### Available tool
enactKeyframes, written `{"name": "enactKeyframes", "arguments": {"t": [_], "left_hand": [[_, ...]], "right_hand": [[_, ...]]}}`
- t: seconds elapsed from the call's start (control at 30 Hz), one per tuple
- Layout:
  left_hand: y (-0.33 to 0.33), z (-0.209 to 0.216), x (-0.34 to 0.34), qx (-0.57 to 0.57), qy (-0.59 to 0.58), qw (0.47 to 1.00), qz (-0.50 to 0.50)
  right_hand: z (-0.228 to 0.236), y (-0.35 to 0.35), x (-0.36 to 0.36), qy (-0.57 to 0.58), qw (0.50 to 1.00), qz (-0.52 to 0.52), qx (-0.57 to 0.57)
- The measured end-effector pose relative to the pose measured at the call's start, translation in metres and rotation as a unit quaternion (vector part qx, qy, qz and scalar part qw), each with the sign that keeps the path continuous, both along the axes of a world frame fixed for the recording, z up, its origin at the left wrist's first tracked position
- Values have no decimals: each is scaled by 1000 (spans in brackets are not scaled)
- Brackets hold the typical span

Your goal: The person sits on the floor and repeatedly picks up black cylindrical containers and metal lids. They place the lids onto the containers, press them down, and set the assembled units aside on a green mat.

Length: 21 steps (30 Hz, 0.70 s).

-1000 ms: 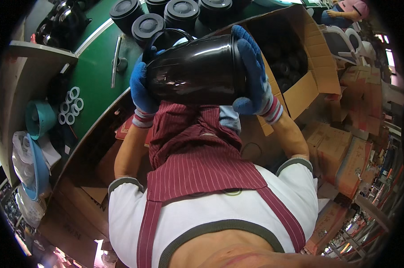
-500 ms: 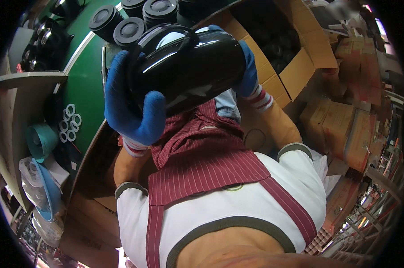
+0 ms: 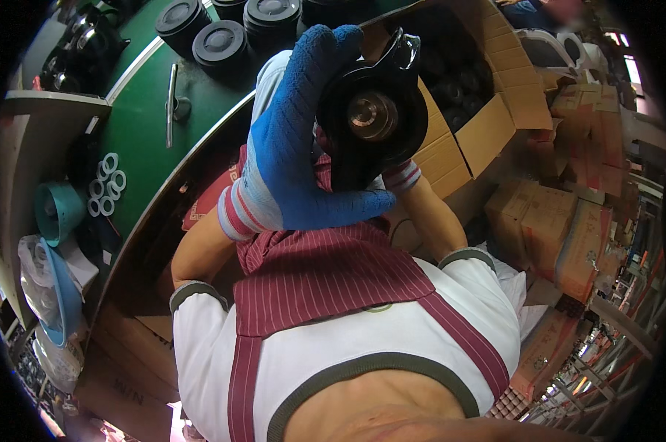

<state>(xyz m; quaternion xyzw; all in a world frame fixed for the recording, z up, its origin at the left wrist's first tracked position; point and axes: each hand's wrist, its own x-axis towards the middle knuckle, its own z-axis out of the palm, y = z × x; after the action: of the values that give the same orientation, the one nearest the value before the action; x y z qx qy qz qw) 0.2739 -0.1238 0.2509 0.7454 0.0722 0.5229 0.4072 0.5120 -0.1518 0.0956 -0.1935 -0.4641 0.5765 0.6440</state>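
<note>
A glossy black jug (image 3: pixel 373 158) is between my two hands with its open mouth toward me. Deep inside the mouth shows a round copper-coloured part (image 3: pixel 372 116), and a small handle or spout (image 3: pixel 403 50) sticks up from the rim. My left hand (image 3: pixel 296 136), in a blue-coated glove, curves round the jug's left side, fingers at the top and thumb stretched under the lower edge. Behind the jug is my right hand; only its striped glove cuff (image 3: pixel 401 177) shows, its fingers hidden. It supports the jug from the far side.
Several black round lids (image 3: pixel 220 44) stand on the green worktop (image 3: pixel 145 166), near a metal T-shaped piece (image 3: pixel 174 107) and several white rings (image 3: pixel 106 184). An open carton (image 3: pixel 487 125) of dark parts lies beyond my right arm. Closed cartons (image 3: pixel 546 221) are stacked right.
The jug has turned from lying sideways to having its mouth toward me. My left hand has shifted right and up round its mouth end; my right hand has gone behind it.
</note>
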Motion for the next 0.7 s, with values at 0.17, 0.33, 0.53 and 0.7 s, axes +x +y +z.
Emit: {"name": "enactKeyframes", "arguments": {"t": [0.17,0.33,0.53,0.7], "left_hand": [[-1,2,-1,-2,1,1000,4],[0,6,-9,44,63,994,78],[-4,-65,-47,-301,66,945,111],[-2,-117,-51,-693,-337,589,-245]], "right_hand": [[-3,-4,1,39,996,15,-82],[-21,-3,13,-71,985,-80,-138],[93,-18,4,-174,963,-184,-94],[127,-15,-30,-454,819,-310,162]]}}
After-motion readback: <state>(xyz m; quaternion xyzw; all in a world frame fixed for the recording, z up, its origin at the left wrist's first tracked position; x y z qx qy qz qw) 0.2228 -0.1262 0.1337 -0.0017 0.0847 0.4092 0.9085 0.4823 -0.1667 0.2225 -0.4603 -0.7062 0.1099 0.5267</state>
